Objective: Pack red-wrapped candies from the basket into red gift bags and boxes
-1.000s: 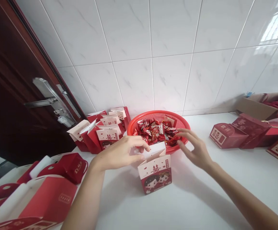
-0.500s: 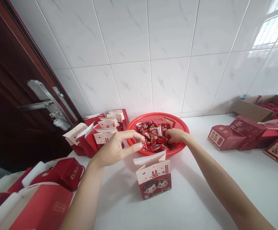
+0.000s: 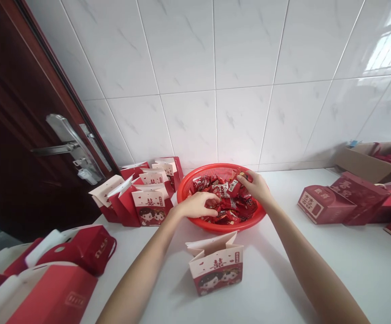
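A red plastic basket [image 3: 182, 191] full of wrapped candies [image 3: 227, 202] stands against the tiled wall. My right hand [image 3: 258, 188] is over its right side, thumb and fingers closed on a red candy packet [image 3: 234, 185]. At the basket's left side, my left hand [image 3: 195, 204] reaches over the rim, its fingers curved and apart above the candies; I see nothing held in it. In front of the basket a small red and white gift bag [image 3: 217, 265], printed with two cartoon figures, stands upright with its top open.
Several similar bags [image 3: 151, 202] stand left of the basket. Larger red boxes [image 3: 60, 288] fill the near left. More red boxes [image 3: 326, 202] and a cardboard carton [image 3: 360, 157] are at the right. A dark door [image 3: 13, 112] is on the left.
My left hand has moved right and into the basket. My right hand has lifted slightly from among the candies with a red packet. The view has shifted a little.
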Demonstrator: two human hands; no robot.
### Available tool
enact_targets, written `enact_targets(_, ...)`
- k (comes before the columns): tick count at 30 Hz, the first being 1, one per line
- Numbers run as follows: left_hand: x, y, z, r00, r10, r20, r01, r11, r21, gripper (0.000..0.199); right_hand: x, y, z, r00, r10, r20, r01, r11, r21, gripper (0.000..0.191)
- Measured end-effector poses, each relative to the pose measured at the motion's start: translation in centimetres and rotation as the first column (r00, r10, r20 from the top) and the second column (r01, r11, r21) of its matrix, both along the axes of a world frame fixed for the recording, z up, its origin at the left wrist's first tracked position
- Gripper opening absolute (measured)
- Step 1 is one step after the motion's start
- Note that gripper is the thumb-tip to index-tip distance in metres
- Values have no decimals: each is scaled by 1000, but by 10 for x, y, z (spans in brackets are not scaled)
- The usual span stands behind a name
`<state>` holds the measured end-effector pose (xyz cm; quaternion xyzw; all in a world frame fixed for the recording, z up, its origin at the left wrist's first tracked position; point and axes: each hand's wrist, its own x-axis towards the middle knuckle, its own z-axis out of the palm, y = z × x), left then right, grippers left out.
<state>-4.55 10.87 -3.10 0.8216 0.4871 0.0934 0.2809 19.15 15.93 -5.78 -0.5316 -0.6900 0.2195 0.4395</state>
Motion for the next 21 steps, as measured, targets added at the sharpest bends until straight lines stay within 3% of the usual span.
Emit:
enact_targets(5, 19, 13, -5, 965, -144, -217, 139, 990, -40, 54, 0, 2, -5, 998, 32, -59, -33, 999, -20, 36)
enact_targets(8, 22, 12, -8, 965, -130, -227, 123, 991, -48, 48, 0, 2, -6, 997, 43, -70, -46, 998, -39, 38)
enact_targets(10, 23, 10, -8, 977, -75, -198, 74, 997, -16, 51, -1, 0, -5, 996, 59, -67, -63, 996, -57, 37)
enact_targets(16, 24, 5, -8, 994, 112, -8, -109, 976, 188, 90, -5, -6, 3, 987, 140, -78, -147, 985, -88, 27)
enact_targets(21, 24, 3, -16, 990, 63, 130, -100, 946, 308, 69, -6, -2, -1, 951, 308, -8, -308, 951, -29, 32)
